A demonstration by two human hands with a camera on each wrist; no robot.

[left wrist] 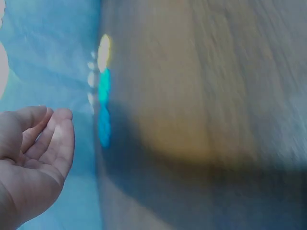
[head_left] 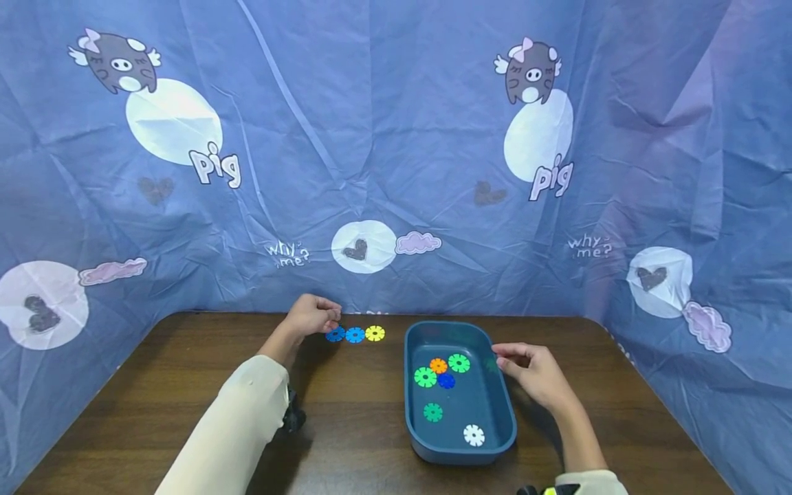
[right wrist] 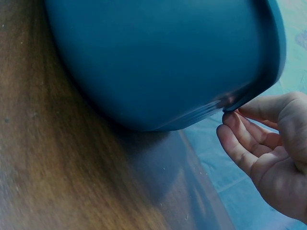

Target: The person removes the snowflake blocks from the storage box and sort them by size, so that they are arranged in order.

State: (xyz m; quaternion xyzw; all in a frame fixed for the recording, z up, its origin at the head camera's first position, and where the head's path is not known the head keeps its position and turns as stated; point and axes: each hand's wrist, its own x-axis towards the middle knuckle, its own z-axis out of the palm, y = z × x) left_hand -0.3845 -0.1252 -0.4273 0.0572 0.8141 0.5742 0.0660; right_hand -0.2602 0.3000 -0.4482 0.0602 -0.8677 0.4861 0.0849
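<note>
A row of snowflake discs lies near the table's back edge: a yellow disc [head_left: 375, 333], a blue disc [head_left: 355, 335] and another blue disc [head_left: 335, 334] at the left end. Just over that last one is my left hand [head_left: 314, 315], its fingers loosely bent. The left wrist view shows nothing between the fingertips and thumb of the left hand [left wrist: 41, 158]. On the right, my right hand [head_left: 537, 375] pinches the right rim of a dark blue plastic basin [head_left: 410, 412]. Up close, thumb and fingers of the right hand [right wrist: 273, 148] meet at the basin's rim [right wrist: 254, 93].
Inside the basin lie several snowflake discs, among them an orange disc [head_left: 438, 366], a dark blue disc [head_left: 446, 381] and a white disc [head_left: 474, 435]. Behind the brown wooden table [head_left: 353, 419] hangs a blue printed cloth [head_left: 421, 172].
</note>
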